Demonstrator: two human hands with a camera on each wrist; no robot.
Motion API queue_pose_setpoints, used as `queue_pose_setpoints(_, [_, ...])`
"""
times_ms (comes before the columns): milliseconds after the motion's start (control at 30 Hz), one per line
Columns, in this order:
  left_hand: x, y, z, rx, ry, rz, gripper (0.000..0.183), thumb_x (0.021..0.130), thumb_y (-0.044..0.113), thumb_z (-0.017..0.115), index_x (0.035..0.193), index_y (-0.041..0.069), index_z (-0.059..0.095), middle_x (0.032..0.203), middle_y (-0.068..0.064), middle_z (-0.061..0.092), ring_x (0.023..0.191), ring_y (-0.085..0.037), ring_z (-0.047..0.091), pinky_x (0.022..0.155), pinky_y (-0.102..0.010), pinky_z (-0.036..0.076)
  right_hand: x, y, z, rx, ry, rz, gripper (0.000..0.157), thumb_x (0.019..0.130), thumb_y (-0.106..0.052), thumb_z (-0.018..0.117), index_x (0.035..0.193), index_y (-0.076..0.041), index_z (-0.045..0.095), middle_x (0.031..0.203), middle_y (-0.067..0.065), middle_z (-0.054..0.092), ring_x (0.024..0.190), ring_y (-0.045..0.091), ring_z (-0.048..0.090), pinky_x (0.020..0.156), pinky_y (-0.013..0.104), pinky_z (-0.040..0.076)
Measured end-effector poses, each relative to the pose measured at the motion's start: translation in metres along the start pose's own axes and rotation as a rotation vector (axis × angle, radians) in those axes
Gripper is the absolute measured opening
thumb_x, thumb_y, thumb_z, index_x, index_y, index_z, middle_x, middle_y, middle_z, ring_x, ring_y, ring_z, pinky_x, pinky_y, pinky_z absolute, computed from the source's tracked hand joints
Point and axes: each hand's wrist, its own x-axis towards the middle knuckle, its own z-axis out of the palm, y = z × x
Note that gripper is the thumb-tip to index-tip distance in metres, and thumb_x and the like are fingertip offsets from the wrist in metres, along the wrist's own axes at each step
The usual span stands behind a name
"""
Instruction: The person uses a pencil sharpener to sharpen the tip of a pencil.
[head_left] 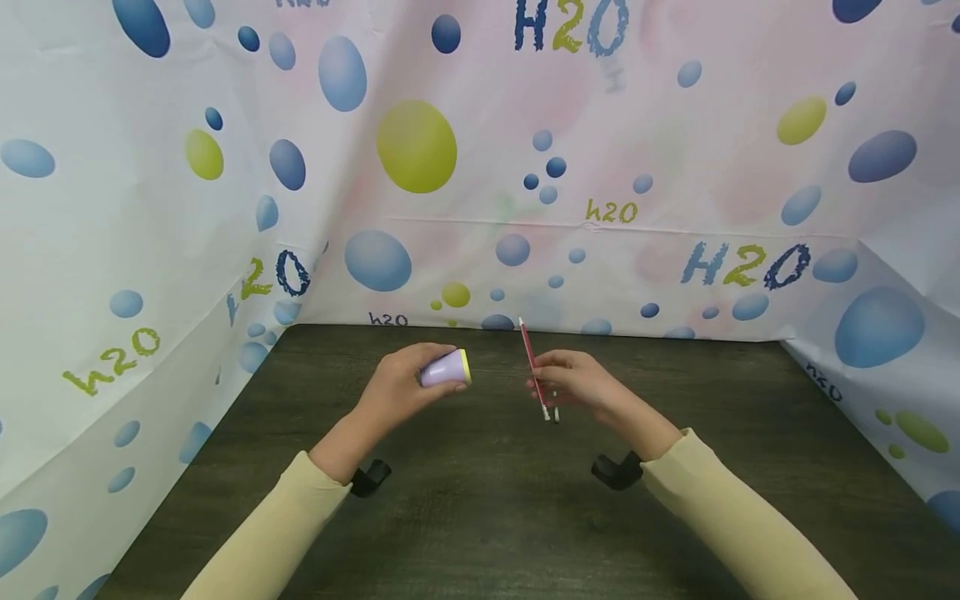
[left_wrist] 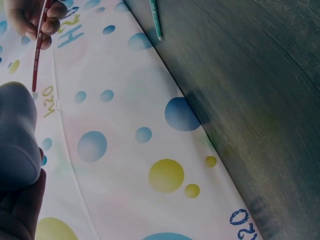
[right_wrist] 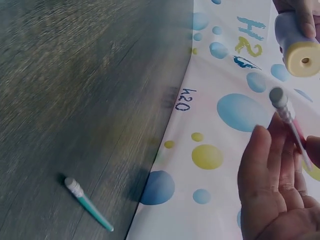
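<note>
- One slender, straight red pencil [head_left: 528, 346] with a pale eraser end [right_wrist: 278, 97] is pinched between the thumb and fingers of the right grip [head_left: 577, 383], apart from any surface.
- One smooth purple cylinder [head_left: 444, 369], plastic in appearance, sits within the curled fingers and thumb of the left grip [head_left: 393, 379]; its yellow end cap [head_left: 467, 367] bears a small round hole [right_wrist: 305, 61].
- Governing relation, as judged: the yellow end cap faces rightward, toward the red pencil, which lies to its right across a visible gap. The cylinder's long axis runs roughly left to right; the pencil's runs mainly away from the person, eraser end nearer. The two axes therefore stand crosswise, and the hole and pencil are not in line.
- One green pencil [right_wrist: 90, 207] with a pale eraser end lies on the dark, wood-grained bench [head_left: 480, 517], nearer the right grip than the left; in the head view that grip hides most of it.
- Count: two grips, both occupied; two pencils, one red and held, one green and lying loose; one cylinder; one bench; two pale yellow sleeves [head_left: 270, 533]; two black wrist pieces [head_left: 371, 477].
- White sheeting with blue and green spots [head_left: 480, 183] stands behind the bench and along both sides.
</note>
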Motion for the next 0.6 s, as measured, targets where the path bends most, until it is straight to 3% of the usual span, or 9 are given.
queue_pose_setpoints(167, [0.0, 0.001, -0.001, -0.013, -0.002, -0.01, 0.049, 0.078, 0.02, 0.089, 0.12, 0.0, 0.073, 0.116, -0.017, 0.076, 0.092, -0.027, 0.073, 0.072, -0.04, 0.057, -0.009, 0.0, -0.002, -0.023, 0.032, -0.005, 0.045, 0.106, -0.018, 0.053, 0.142, 0.009, 0.049, 0.124, 0.022, 0.071, 0.108, 0.017, 0.072, 0.103, 0.05, 0.054])
queue_pose_setpoints(300, [0.0, 0.001, -0.001, -0.019, 0.015, 0.017, 0.049, 0.078, 0.02, 0.089, 0.119, 0.0, 0.073, 0.115, -0.017, 0.077, 0.092, -0.027, 0.073, 0.072, -0.04, 0.057, -0.017, -0.003, -0.005, -0.038, 0.045, -0.023, 0.043, 0.106, -0.018, 0.053, 0.14, 0.009, 0.05, 0.118, 0.016, 0.073, 0.103, 0.013, 0.072, 0.102, 0.049, 0.055])
queue_pose_setpoints(467, [0.0, 0.004, 0.0, -0.017, 0.029, 0.064, 0.047, 0.077, 0.018, 0.09, 0.117, -0.001, 0.073, 0.112, -0.017, 0.077, 0.09, -0.027, 0.072, 0.071, -0.038, 0.057, -0.03, -0.006, -0.009, -0.028, 0.026, -0.048, 0.042, 0.106, -0.015, 0.053, 0.137, 0.013, 0.05, 0.102, 0.004, 0.073, 0.092, 0.009, 0.071, 0.09, 0.037, 0.06])
queue_pose_setpoints(600, [0.0, 0.005, 0.0, -0.012, 0.029, 0.073, 0.047, 0.077, 0.018, 0.09, 0.116, -0.001, 0.073, 0.112, -0.016, 0.077, 0.091, -0.026, 0.073, 0.071, -0.038, 0.057, -0.039, -0.01, -0.01, -0.006, -0.02, -0.052, 0.041, 0.107, -0.013, 0.051, 0.136, 0.015, 0.049, 0.097, 0.003, 0.07, 0.087, 0.01, 0.07, 0.081, 0.029, 0.059])
